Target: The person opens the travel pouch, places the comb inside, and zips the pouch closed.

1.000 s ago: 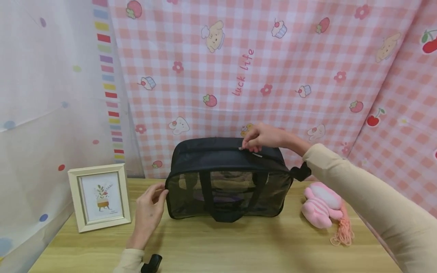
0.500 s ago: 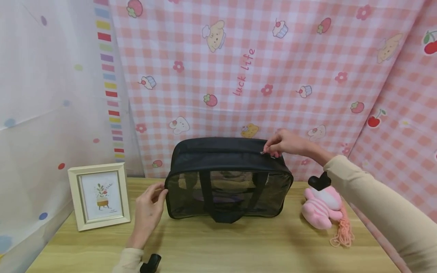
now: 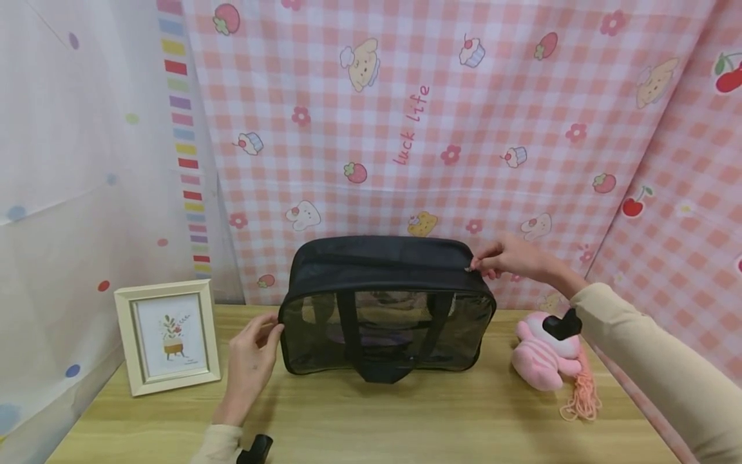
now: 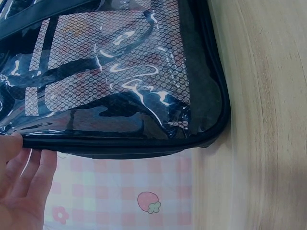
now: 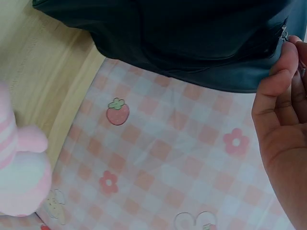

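A black bag with a see-through front and dark straps stands upright on the wooden table. My left hand pinches its left front edge between thumb and fingers, as the left wrist view also shows. At the top right end of the bag, my right hand pinches the zipper pull. The right wrist view shows that metal pull at the fingertips. Behind the clear front, a mesh panel shows in the left wrist view; the contents are mostly hidden.
A cream picture frame stands on the table at the left. To the right lies a pink plush toy with orange-pink yarn strands, partly behind a black wrist device. A pink checked cloth hangs behind the bag.
My right hand has slid the zipper pull rightward along the bag's top, from right of the middle to the right end. My left hand stays at the left edge.
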`<control>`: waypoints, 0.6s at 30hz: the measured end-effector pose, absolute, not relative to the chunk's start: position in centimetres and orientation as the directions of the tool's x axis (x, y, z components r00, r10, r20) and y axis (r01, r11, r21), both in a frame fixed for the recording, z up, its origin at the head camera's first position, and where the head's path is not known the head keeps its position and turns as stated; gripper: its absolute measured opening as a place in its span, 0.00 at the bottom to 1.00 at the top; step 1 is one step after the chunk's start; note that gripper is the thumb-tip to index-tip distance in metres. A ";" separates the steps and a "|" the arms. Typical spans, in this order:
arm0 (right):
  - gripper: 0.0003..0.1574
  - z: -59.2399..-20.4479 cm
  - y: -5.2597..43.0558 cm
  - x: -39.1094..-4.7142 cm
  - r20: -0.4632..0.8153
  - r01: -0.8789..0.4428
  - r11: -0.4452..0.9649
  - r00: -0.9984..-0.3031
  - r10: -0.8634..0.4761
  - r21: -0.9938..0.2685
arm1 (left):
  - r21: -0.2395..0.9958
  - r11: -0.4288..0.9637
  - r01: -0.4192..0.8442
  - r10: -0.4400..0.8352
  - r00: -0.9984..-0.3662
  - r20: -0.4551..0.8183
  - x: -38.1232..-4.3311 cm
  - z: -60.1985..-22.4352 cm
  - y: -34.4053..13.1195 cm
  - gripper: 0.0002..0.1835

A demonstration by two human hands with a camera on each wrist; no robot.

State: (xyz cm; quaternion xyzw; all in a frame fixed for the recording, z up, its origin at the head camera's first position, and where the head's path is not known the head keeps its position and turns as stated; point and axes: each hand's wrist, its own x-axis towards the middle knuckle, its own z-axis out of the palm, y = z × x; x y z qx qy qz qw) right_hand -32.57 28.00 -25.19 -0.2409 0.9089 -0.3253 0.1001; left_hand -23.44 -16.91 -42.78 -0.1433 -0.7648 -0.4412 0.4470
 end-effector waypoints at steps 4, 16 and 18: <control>0.14 -25.7 28.7 -32.3 -0.006 -0.367 0.669 -0.874 -0.485 -0.647 | 0.538 0.574 0.618 -0.168 -0.554 0.815 -23.4 -42.8 -17.0 0.10; 0.13 -27.5 30.9 -32.4 0.035 -0.356 0.605 -0.879 -0.476 -0.712 | 0.538 0.577 0.615 -0.165 -0.557 0.814 -23.4 -42.9 -17.1 0.10; 0.13 -28.1 31.3 -32.3 0.031 -0.346 0.610 -0.885 -0.465 -0.713 | 0.546 0.574 0.610 -0.168 -0.565 0.808 -23.3 -42.8 -17.0 0.10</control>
